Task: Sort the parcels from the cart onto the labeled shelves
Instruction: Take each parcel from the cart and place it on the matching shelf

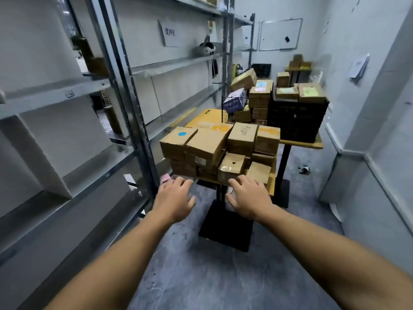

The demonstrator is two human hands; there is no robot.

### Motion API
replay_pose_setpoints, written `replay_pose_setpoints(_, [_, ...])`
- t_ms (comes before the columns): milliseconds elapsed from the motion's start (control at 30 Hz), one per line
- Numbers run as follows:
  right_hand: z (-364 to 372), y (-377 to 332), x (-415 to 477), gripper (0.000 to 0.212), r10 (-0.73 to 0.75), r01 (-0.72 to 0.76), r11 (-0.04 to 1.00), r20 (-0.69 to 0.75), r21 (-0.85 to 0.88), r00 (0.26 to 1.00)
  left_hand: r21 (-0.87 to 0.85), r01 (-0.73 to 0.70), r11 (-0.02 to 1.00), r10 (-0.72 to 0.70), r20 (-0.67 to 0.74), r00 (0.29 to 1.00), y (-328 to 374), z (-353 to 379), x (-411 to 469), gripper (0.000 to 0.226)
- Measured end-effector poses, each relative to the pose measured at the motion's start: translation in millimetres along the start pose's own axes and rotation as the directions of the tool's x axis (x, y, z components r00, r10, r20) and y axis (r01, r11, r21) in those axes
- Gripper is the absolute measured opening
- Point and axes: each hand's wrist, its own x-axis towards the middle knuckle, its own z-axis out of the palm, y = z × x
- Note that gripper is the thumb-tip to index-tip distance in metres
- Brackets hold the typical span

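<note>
Holding both arms out fwd, palms down, toward parcels point(205, 148) stacked on small wooden table point(271, 186) just ahead. Left hand point(173, 199): fingers spread, gripping nothing, tips at table's front-left edge; can't tell if touching. Right hand point(247, 198): fingers spread too, holding nothing, tips just in front of small taped box point(231, 167) in bottom row; contact unclear. Up top in stack: blue-sticker box point(178, 139) at left, box marked "Align" point(242, 138) toward right, big yellow flat carton point(210, 118) behind. Standing on single black post w/ black base plate point(225, 229) on grey floor. More boxes further back: some on black crate point(297, 119) on second table point(312, 143), some in wire basket point(225, 108) beside it. Lining left wall: metal shelves point(55, 95), w/ paper sign point(171, 33) on wall above mid level. Whiteboard point(280, 34) on far wall.
</note>
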Motion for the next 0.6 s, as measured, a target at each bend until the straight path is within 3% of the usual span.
replay_pose_setpoints(267, [25.0, 59.3, 36.6, 0.047, 0.102, -0.104, 0.994, 0.048, 0.044, 0.994, -0.046, -0.078, 0.996, 0.079, 0.018, 0.997, 23.8, 32.3, 86.2, 0.050])
replay_pose_setpoints(600, [53.4, 47.6, 181.3, 0.044, 0.068, -0.064, 0.991, -0.030, 0.115, 0.997, -0.112, -0.063, 0.992, 0.062, -0.016, 0.998, -36.8, 61.7, 222.3, 0.049])
